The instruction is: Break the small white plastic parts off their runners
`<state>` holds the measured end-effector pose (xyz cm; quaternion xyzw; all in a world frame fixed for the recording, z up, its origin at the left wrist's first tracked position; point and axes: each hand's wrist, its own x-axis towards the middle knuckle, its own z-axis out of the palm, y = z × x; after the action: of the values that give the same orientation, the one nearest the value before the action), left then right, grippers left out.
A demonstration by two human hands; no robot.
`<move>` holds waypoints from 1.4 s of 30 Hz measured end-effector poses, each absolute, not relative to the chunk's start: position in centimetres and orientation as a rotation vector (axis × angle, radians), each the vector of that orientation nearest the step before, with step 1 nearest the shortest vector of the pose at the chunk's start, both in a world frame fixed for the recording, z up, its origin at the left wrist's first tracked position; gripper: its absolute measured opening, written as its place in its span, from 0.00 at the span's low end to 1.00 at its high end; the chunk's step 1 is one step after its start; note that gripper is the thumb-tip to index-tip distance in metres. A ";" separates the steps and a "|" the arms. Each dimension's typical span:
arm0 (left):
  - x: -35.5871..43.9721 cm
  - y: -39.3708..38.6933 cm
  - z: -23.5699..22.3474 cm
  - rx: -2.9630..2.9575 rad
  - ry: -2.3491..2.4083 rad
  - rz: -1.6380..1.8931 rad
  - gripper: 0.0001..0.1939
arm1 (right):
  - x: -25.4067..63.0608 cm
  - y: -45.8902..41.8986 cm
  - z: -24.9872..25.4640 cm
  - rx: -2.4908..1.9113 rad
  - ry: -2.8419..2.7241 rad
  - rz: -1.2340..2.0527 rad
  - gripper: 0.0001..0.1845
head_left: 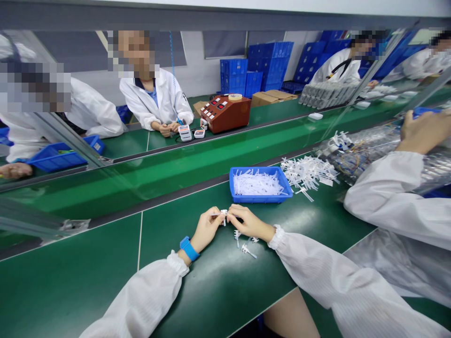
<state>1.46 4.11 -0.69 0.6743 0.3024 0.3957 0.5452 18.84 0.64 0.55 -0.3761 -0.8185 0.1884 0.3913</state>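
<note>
Both my hands meet over the green table, fingers pinched round one small white plastic fitting [224,212]. My left hand [206,227], with a blue wrist strap [189,249], closes on its left side. From the other side my right hand [248,221] grips it between thumb and fingers. A short tube points down from the fitting; the fingertips hide part of it. Just below my right hand lie a few loose white fittings with short tubes [248,251]. Beyond my hands stands a blue tray [260,199] full of short translucent tubes [257,182].
A heap of white fittings with tubes [308,172] lies right of the tray. A co-worker's sleeve [391,188] reaches in at right, near bagged parts [380,145]. Behind the green conveyor [169,162], other people sit by a red-brown control box [229,115].
</note>
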 end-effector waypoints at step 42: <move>1.7 4.4 -0.5 1.423 0.751 1.022 0.13 | 18.6 0.6 0.8 -1.082 -1.781 0.733 0.13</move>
<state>1.71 4.43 -0.45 0.6086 0.3213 0.4372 0.5790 18.59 0.62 0.79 -0.4376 -0.7201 0.2963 0.4497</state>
